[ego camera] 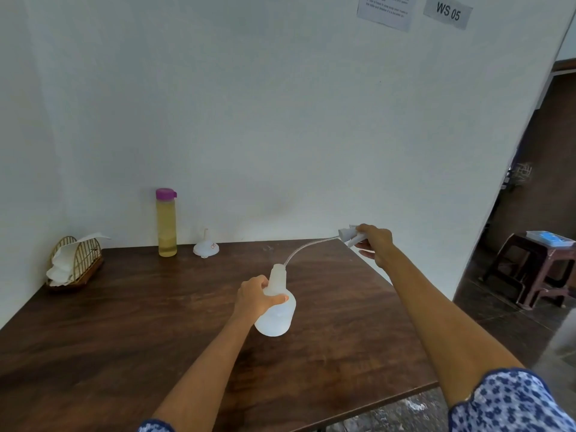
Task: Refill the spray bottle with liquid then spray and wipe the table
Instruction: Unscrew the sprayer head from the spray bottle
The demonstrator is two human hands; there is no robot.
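The spray bottle (276,310) stands on the dark wooden desk (124,322) near its middle, with its top off. The left hand (254,296) grips it around the shoulder below the neck, fingers (276,298) curled round the white plastic. The right hand (374,244) holds the spray head (350,236) lifted away to the right, above the far right corner of the desk, fingers clamped on its handle. The thin tube (307,247) curves from the spray head back down to the bottle's open neck, with its lower end still inside. At the back of the desk, against the wall (280,120), stands a tall bottle of yellow liquid (166,224) with a purple cap, and just right of it a small white funnel (205,247) rests mouth down. Far left sits a wicker holder (76,260) with white paper napkins (67,266) in it. All three are well apart from the hands. Two paper notices (447,12) hang high on the wall, one reading "WS 05". A brown plastic stool (536,269) stands on the floor to the right, past the wall's edge.
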